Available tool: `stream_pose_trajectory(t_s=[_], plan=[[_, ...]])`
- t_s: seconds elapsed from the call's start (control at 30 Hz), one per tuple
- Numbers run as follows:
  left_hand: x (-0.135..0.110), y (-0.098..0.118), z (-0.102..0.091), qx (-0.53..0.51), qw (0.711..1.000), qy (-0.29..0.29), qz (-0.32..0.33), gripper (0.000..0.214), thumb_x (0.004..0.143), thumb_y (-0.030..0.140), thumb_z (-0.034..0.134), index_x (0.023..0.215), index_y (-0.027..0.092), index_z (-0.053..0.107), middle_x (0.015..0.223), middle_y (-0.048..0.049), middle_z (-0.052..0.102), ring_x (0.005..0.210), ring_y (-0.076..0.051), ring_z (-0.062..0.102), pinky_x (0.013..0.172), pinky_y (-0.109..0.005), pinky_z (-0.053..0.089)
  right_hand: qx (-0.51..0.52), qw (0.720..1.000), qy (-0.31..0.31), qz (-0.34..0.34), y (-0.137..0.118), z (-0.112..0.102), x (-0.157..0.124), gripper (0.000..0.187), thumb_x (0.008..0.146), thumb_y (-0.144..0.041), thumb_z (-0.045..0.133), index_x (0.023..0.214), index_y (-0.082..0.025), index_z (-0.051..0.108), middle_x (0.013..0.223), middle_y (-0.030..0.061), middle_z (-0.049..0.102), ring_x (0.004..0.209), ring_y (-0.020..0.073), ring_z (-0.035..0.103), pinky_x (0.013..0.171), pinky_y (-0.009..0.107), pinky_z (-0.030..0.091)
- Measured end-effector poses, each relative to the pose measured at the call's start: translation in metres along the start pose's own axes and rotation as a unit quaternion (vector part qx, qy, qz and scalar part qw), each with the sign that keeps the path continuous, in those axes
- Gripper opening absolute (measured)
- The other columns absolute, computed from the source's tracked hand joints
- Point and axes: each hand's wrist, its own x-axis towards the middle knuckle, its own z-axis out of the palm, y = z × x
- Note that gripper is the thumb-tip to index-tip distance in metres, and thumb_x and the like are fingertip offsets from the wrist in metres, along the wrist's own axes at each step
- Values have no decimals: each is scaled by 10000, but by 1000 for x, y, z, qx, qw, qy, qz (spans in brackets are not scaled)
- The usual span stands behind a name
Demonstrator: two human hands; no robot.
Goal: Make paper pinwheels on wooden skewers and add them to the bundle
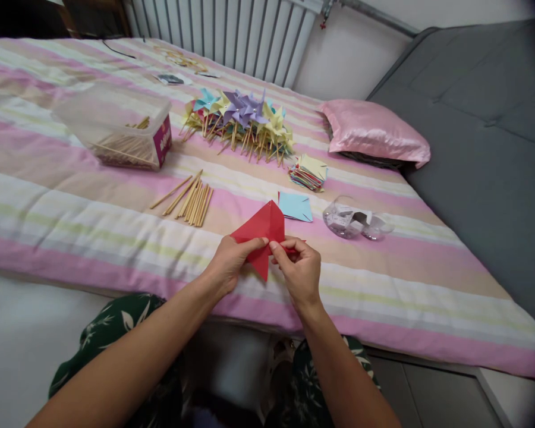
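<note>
Holding a folded red paper [263,229] just above the striped bed cover [71,196], close to the near edge of the bed. Pinched on its 9 o'clock side by the left hand [232,261], fingers closed on it, and on its 4 o'clock side by the right hand [301,270], thumb and finger tight on a fold. Could tear or crease wrong if pulled too hard between two tight pinches. Could drop off the near edge at 6 o'clock if let go, being so close to it. Just beside at 1 o'clock, a blue paper [295,206] lying flat, easy to knock with a knuckle. At 3 o'clock, a clear bag [354,221] of small pale bits, too tiny to tell, near enough to bump and spill with a wide swing of the right arm. At 10 o'clock, a bunch of loose wood sticks [189,199], round and ready to roll if brushed. Farther out at 10 o'clock, a clear box [116,128] with more sticks; at 12 o'clock, a heap of pinwheels [241,122]; at 1 o'clock, a small paper stack [309,172]; all well apart and hard to hit. Bare cover at 8 and 9 o'clock and again at 4 o'clock: good open room for moving. Soft, bumpy cover though, so no firm spot for pressing a fold flat.
</note>
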Motion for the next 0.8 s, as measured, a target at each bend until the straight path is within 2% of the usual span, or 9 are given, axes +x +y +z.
stream_pose_trajectory(t_s=[0.1,0.23,0.37,0.43,0.5,0.57,0.63,0.73,0.8], plan=[[0,-1,0,4,1000,3,1,192,559,193,765,724,129,689,698,-34,702,623,-140,616,628,-249,471,-1,1000,-2,-2,0,-1,0,260,716,-411,673,659,-170,592,675,25,647,531,139,611,523,256,484],[0,-2,0,10,1000,-2,12,178,579,200,757,728,128,694,700,-35,705,636,-144,623,632,-248,478,-9,1000,-4,-4,1,0,-1,262,722,-411,666,658,-169,588,713,32,644,552,137,607,537,262,486],[0,-3,0,7,999,12,35,170,587,204,754,727,127,697,722,-38,713,652,-150,633,639,-248,485,-9,999,23,-22,-2,4,-4,266,704,-396,688,715,-166,556,1010,91,629,672,135,620,556,243,490],[0,-2,0,0,999,22,48,176,585,212,758,729,129,700,729,-39,716,654,-155,639,638,-251,489,25,998,54,-26,-6,6,-6,303,687,-361,712,832,-187,511,1180,103,555,696,117,621,539,220,478],[1,-2,1,-7,998,32,60,182,583,217,764,732,133,703,726,-38,717,647,-155,641,625,-250,489,58,995,82,-29,-8,9,-8,428,676,-319,730,990,-221,456,1264,107,491,693,97,617,552,213,475],[1,-2,1,-14,997,41,69,182,580,212,766,735,137,706,728,-34,719,642,-149,641,619,-243,489,76,992,95,-28,-8,11,-8,593,663,-291,743,1141,-246,394,1246,106,499,718,99,620,618,227,488],[0,-3,2,-21,996,45,74,172,580,205,765,728,139,708,737,-31,721,652,-142,640,637,-237,491,101,992,72,-6,-4,13,-8,612,662,-294,743,1173,-226,414,1123,88,579,754,123,626,679,251,496],[-1,-7,4,-23,995,48,83,170,576,203,767,722,138,709,728,-21,718,652,-133,631,649,-229,486,189,980,12,61,1,18,-9,374,693,-317,714,1002,-171,562,940,62,662,809,160,637,745,286,503],[-3,-11,6,-17,995,53,87,174,574,206,768,718,132,706,708,-18,710,636,-129,622,631,-225,479,261,960,9,100,2,22,-10,260,702,-302,705,896,-155,614,895,51,684,818,163,640,785,301,499]])
